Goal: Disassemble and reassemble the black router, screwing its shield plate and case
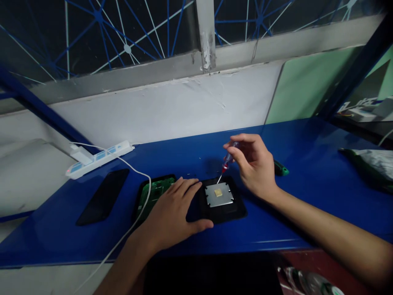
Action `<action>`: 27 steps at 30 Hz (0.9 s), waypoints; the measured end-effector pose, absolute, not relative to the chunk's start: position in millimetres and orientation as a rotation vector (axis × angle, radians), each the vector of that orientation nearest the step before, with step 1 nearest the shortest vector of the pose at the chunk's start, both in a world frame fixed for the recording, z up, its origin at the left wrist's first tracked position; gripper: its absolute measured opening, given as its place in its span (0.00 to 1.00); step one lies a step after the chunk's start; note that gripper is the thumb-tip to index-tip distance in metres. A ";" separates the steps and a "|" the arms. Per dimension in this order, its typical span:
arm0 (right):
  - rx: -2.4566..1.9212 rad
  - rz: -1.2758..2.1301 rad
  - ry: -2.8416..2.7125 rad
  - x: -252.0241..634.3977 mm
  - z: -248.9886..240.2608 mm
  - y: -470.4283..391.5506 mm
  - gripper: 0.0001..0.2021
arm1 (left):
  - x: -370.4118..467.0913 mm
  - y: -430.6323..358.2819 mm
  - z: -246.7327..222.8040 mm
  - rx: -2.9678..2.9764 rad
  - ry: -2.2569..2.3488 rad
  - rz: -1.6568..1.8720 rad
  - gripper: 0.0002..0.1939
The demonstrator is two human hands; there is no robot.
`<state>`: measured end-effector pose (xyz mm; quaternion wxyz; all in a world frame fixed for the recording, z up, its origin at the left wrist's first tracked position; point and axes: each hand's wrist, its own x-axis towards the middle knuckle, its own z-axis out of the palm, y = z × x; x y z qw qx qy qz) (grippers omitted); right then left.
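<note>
My right hand [253,162] grips a screwdriver [227,160] with a clear and red handle. Its tip points down at the upper edge of a silver metal plate [225,198], which has a small yellowish square pad [218,192] on its middle. That plate lies in a black casing [239,212] on the blue table. My left hand [175,213] rests along the casing's left side, thumb and fingers spread. Left of it sits a second black casing holding a green circuit board [158,189], partly covered by my left hand.
A dark flat slab like a phone [102,197] lies at the left. Behind it stands a white power strip [100,157], and a white cable [135,168] trails across the table [307,164]. A green-ended tool [281,169] lies behind my right wrist. A bag [371,166] is at the right.
</note>
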<state>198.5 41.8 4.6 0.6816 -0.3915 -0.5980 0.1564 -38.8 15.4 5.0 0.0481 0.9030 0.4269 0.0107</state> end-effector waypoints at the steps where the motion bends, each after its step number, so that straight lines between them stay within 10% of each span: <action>1: -0.872 0.347 -1.361 197.8 5.1 39.8 0.10 | -37.6 13.0 3.2 2.753 1.296 0.024 0.49; 27: -0.841 0.207 -1.769 163.7 18.3 30.4 0.09 | -29.4 4.2 -5.2 2.739 1.228 0.362 0.43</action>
